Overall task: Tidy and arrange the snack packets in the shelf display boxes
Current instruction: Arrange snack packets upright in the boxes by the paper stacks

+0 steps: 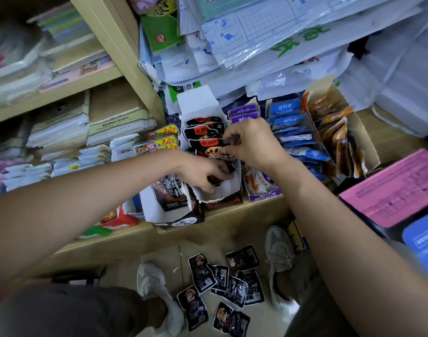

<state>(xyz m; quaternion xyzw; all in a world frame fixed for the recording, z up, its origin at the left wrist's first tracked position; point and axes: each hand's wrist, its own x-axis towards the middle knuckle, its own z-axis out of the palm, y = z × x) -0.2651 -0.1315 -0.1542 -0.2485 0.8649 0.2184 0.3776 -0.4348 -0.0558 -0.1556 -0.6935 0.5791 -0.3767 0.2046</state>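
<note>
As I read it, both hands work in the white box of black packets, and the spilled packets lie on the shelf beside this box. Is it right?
Not fully. The left hand and right hand do work in the white box of black packets, but the spilled packets lie on the floor between the shoes, as the head view shows.

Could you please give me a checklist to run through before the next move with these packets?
1. Right hand pinches a black packet: ok.
2. Left hand's hold inside the white box: cannot tell.
3. Fallen packets picked up: not ok, several lie on the floor between the shoes.
4. Blue packets neat: not ok, front ones askew.
5. Room left in the box: cannot tell, hands cover it.
</note>
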